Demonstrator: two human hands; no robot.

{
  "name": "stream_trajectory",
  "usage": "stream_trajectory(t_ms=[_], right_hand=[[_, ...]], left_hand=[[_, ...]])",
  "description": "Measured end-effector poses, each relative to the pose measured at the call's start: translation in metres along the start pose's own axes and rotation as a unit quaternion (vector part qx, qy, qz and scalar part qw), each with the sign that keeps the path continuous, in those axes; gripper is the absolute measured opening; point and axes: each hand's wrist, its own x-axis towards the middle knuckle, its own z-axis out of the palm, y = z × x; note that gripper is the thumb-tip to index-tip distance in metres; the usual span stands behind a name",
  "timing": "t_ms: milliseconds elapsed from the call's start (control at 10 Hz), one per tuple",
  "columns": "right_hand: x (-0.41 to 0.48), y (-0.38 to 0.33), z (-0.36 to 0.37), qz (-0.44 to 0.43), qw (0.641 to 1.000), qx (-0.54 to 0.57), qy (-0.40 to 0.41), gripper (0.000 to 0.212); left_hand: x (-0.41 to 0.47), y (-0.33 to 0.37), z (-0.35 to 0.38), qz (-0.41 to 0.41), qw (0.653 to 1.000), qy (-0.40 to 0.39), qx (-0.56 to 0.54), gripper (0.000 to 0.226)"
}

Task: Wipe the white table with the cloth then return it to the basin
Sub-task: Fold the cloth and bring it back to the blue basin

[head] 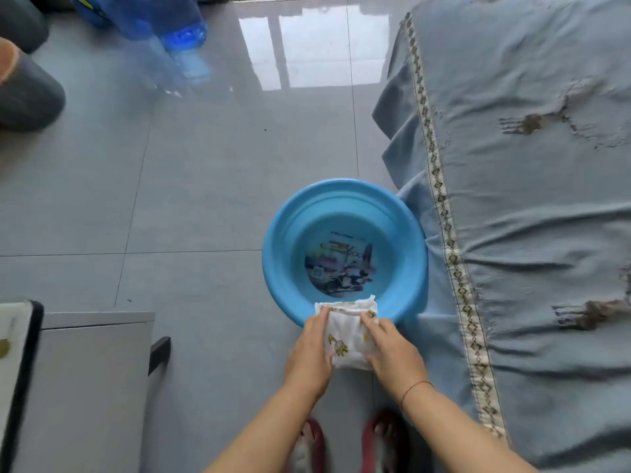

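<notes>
White cloth, folded, is pinched at its sides by my left hand and right hand. Its long axis points away from me, far edge over the blue basin's near rim — basin straight ahead, both hands equally near.

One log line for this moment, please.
basin: on floor | cloth: folded, above near rim, not inside | left hand: holds cloth | right hand: holds cloth
</notes>
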Motion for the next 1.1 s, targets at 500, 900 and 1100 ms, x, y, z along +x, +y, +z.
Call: stream_trajectory(t_ms=[500,900,1100], right_hand=[[0.037,0.025,0.034,-0.041,0.971,-0.149,0.181,0.047],[0.033,0.022,0.017,-0.037,0.984,-0.172,0.029,0.064],[0.001,-0.015,-0.069,-0.026,0.99,-0.126,0.054,0.085]], left_hand=[[0.041,-0.029,0.028,0.095,0.94,0.12,0.303,0.041],[0.035,-0.025,0.014,0.05,0.956,0.016,0.288,0.09],[-0.007,0.021,-0.061,0.061,0.982,0.043,0.175,0.105]])
